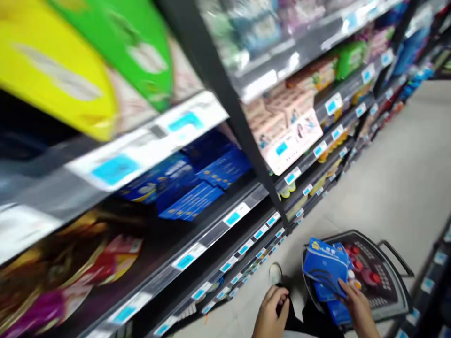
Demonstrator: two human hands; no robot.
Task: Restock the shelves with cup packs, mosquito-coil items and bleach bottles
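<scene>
My left hand (272,312) is at the bottom of the view with its fingers curled in, and I see nothing in it. Beside it to the right stands a dark shopping basket (396,307). My right hand (355,303) reaches over this basket, its fingers closed at a dark, curved handle (326,278), which is blurred by motion. Under that handle lie blue packages (326,260), one tilted on top. Several bottles with red caps (373,279) lie in the basket's middle, along with a white bottle with an orange cap (357,285).
Tall shelving (243,131) runs along the left, with blue boxes (193,197), pink boxes (282,117), and yellow and green packs (144,56). Price tags line its edges. Another shelf edge (428,284) borders the right. Between them runs a pale floor (394,178). A shoe (275,273) shows below.
</scene>
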